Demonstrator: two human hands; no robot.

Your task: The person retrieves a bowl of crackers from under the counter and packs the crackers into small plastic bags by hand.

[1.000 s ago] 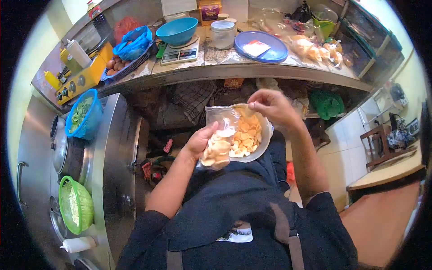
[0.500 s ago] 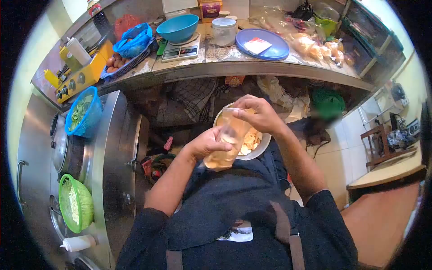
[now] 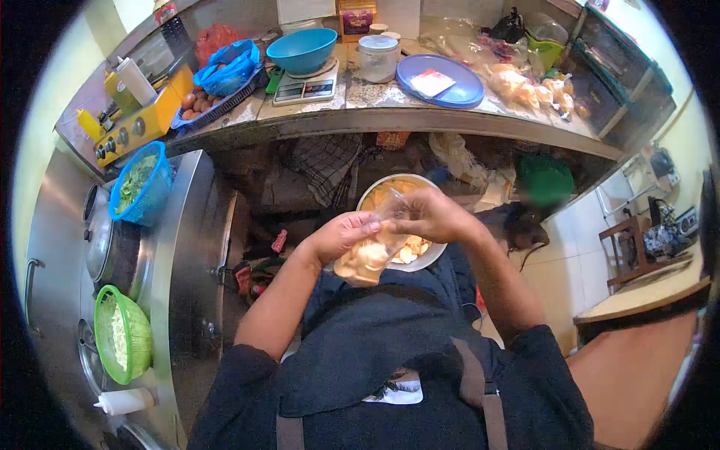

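Note:
A clear plastic bag [image 3: 365,260] with pale, chip-like slices in its lower part hangs between my hands above my lap. My left hand [image 3: 343,237] is closed on the bag's left side, thumb on top. My right hand [image 3: 429,216] pinches the bag's upper right part. Under and behind the bag, a metal bowl [image 3: 433,259] rests by my lap, holding more thin yellowish slices [image 3: 411,248]. Part of the bowl is hidden by my right hand and the bag.
Ahead runs a counter with a blue bowl [image 3: 301,51] on a scale [image 3: 306,88], a lidded jar [image 3: 378,60], a blue plate [image 3: 466,91] and filled bags [image 3: 517,86]. To my left are a blue basket of greens [image 3: 142,184] and a green basket [image 3: 136,337] on a steel surface.
My right hand has come down and closer to my left, and the bag's top is now gathered between them. The slices sit bunched lower in the bag.

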